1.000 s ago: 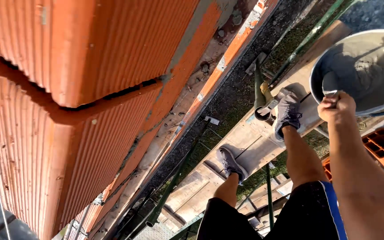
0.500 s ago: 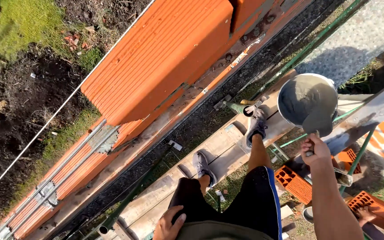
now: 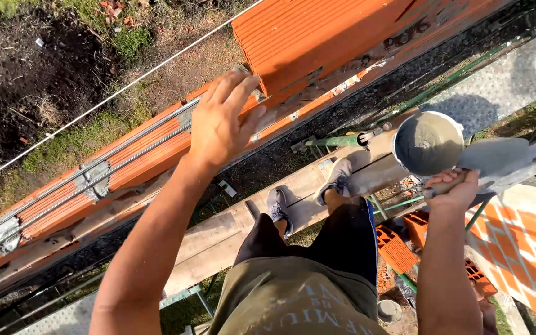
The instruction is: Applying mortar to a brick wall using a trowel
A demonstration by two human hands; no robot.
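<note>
Bucket (image 3: 428, 142): one round metal bucket stands on the scaffold plank (image 3: 249, 217), near the person's right foot. It is filled almost to the rim with grey mortar (image 3: 429, 139); the surface is smooth.
Small pot (image 3: 389, 310): one small round container sits on the ground below, beside the person's right leg. Its contents cannot be made out.
Trowel (image 3: 491, 158): one trowel, blade broad and grey, lying level just right of the bucket and touching its rim. Whether the blade carries mortar cannot be told.
Right hand (image 3: 457, 189): closed in a fist around the trowel handle, knuckles up, held over the plank edge.
Left hand (image 3: 221, 121): open, fingers spread and extended, palm down. It hovers over the top of the brick wall (image 3: 138, 155), next to the end of the raised orange block (image 3: 324, 37). Whether it touches the wall cannot be told.
Orange block: one large ribbed block course sits on the wall top, right of the left hand.
Steel bars (image 3: 94, 164): two thin bars run along the wall top in a mortar bed.
String line (image 3: 113, 99): one taut line runs parallel to the wall on the far side.
Loose bricks (image 3: 398, 248): at least three hollow bricks lie on the ground under the plank.
Shoes (image 3: 277, 208): two grey shoes, both planted on the plank.
</note>
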